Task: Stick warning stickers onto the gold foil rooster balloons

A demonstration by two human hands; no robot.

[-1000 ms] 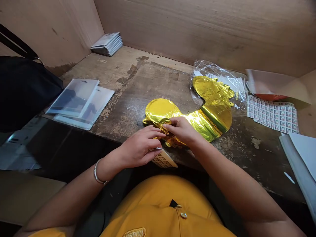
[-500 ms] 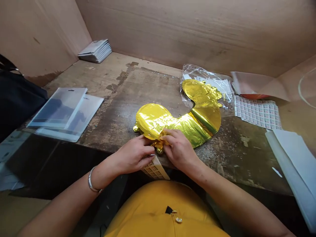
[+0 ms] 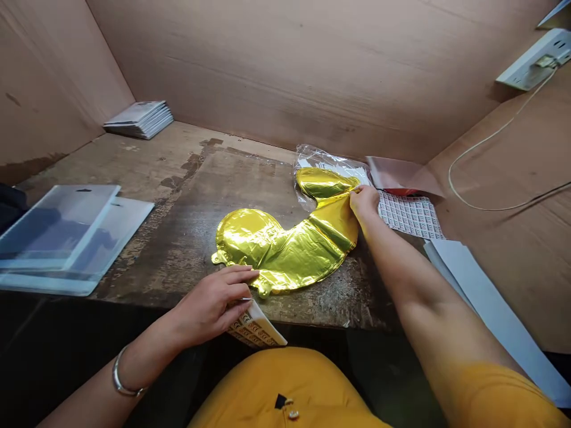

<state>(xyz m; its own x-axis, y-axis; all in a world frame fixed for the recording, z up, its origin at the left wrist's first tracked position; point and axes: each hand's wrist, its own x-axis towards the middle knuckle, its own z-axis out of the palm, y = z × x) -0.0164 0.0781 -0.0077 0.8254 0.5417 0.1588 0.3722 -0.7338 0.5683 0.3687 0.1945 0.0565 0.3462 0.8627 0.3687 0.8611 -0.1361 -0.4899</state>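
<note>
A shiny gold foil balloon (image 3: 307, 252), flat and curved, lies on the worn wooden table. My right hand (image 3: 366, 202) reaches to its far right end and pinches the edge there. At the near left end, my left hand (image 3: 218, 300) rests its fingertips against the balloon's lower edge, beside a small foil tab. Between the thumb and fingers of that same hand is a sheet of CE stickers (image 3: 256, 327), hanging over the table's front edge. Part of the sheet is hidden behind my hand.
Clear plastic pouches (image 3: 104, 238) lie at the left, with a stack of white packets (image 3: 140, 119) behind. A transparent bag (image 3: 328, 156), a sticker sheet (image 3: 410, 215) and white paper (image 3: 482, 291) lie to the right. A cable (image 3: 455, 184) hangs from a power strip (image 3: 535, 59).
My right hand has left the balloon's near end and moved to its far right end, gripping there. The far end now looks folded over. The view has turned right.
</note>
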